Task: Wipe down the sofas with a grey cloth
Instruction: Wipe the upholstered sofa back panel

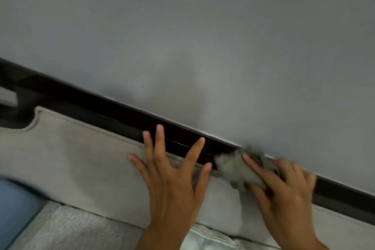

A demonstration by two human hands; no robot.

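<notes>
Nearest us, our left hand (pixel 172 180) lay flat with its fingers spread wide and gripping nothing, palm on the sofa back (pixel 81 158), fingertips reaching past its top edge over the dark rail (pixel 121 113); at far left a blue shape (pixel 14 205) was cut off and too blurred for us to name; right of the left hand, the grey cloth (pixel 235 170) sat bunched at the sofa's top edge against the rail, below the wall (pixel 182 36); our right hand (pixel 284 191) clasped it, forefinger straight across the top, thumb tucked beneath; its outer fingers were smeared by blur.
</notes>
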